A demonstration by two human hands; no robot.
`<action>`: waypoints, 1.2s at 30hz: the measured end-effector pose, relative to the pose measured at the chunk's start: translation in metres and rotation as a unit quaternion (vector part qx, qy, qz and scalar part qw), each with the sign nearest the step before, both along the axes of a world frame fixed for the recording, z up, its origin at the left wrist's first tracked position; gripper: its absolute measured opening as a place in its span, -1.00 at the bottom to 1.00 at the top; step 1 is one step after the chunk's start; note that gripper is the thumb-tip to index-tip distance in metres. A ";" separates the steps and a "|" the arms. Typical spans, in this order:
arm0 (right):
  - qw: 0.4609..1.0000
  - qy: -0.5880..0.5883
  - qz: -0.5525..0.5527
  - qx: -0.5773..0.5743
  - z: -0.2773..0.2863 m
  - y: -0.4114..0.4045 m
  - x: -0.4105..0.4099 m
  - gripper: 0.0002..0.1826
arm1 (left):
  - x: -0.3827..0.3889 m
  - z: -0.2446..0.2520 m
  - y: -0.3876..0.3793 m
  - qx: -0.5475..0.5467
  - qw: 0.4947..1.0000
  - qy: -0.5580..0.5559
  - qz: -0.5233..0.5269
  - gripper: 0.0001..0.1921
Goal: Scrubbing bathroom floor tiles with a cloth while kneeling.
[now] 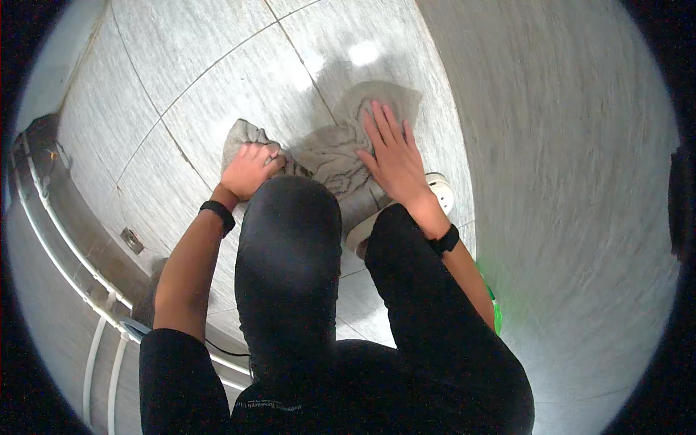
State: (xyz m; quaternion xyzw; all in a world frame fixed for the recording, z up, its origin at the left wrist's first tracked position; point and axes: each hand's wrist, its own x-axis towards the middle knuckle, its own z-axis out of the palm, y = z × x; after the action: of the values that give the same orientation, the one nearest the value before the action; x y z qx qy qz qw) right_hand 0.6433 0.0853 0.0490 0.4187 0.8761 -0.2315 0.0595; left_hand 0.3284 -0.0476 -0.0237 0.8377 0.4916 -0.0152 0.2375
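A crumpled grey cloth point(331, 157) lies spread over the pale floor tiles point(201, 49) in front of my knees. My left hand point(253, 166) has its fingers curled around the cloth's bunched left end. Flat on the cloth's right part rests my right hand point(394, 152), palm down with the fingers apart. The far edge of the cloth fans out past my right fingertips. My left knee hides some of its near side.
A smooth grey wall or panel point(544, 136) rises close on the right. White pipes point(60, 234) run along the left wall. A floor drain point(132, 240) sits near them. My light shoe point(440, 191) is beside my right wrist. Something green point(497, 312) shows behind my right forearm.
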 end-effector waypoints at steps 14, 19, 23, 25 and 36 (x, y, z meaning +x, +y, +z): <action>0.982 -0.001 -0.133 -0.135 0.042 -0.035 0.060 -0.22 | 0.005 0.010 0.003 0.025 0.999 -0.035 0.028 -0.69; 0.980 0.058 -0.139 -0.133 0.057 -0.027 0.060 -0.20 | 0.004 0.009 0.005 0.037 0.998 -0.042 0.019 -0.60; 0.982 0.130 -0.116 -0.069 0.052 -0.025 0.046 -0.20 | 0.005 0.011 0.008 0.038 0.997 -0.065 0.019 -0.58; 0.985 0.134 -0.090 -0.057 0.055 -0.026 0.038 -0.22 | 0.002 0.009 0.004 0.041 0.997 -0.058 0.019 -0.58; 0.995 0.044 -0.008 -0.084 0.043 -0.016 0.046 -0.48 | 0.006 0.018 0.008 0.048 0.996 -0.067 0.025 -0.62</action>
State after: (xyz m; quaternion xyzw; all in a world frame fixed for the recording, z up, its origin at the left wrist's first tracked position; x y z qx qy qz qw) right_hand 0.6893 0.0693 0.0920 0.4086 0.8519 -0.3231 0.0544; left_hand 0.3344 -0.0393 -0.0057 0.8348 0.4952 0.0708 0.2300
